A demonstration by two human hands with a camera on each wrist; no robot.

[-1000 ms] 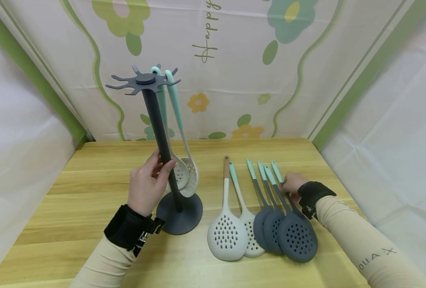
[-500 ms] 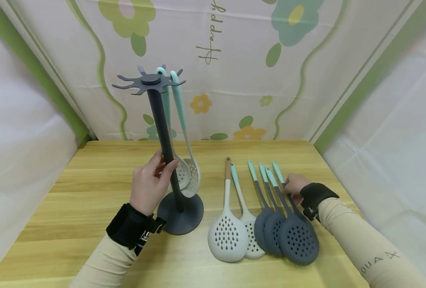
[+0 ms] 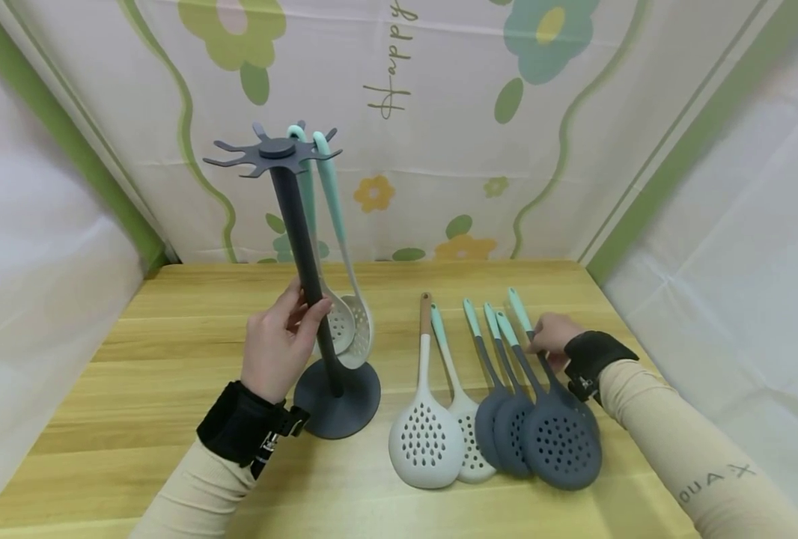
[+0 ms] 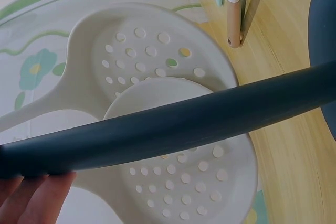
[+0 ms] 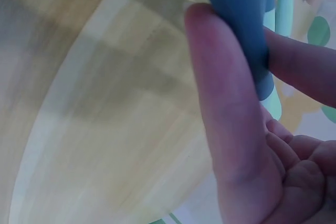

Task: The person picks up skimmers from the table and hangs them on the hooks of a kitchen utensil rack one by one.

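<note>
My left hand grips the post of a dark grey utensil stand. Two pale slotted spoons with mint handles hang from its hooks; the left wrist view shows their perforated bowls close behind the post. At the right, my right hand pinches the neck of the rightmost dark grey utensil, which has a mint handle end. Its head is mostly hidden behind a dark round skimmer. In the right wrist view the thumb and a finger press that utensil's neck from both sides.
Left of the skimmer lie two dark utensils with mint ends, partly overlapping. Beside them are a white perforated turner with a brown handle end and a pale slotted one with a mint end. A patterned cloth stands behind the wooden table.
The rightmost utensil has slid slightly toward the back in my right hand, and more of its head shows beside the skimmer. My left hand keeps its grip on the post.
</note>
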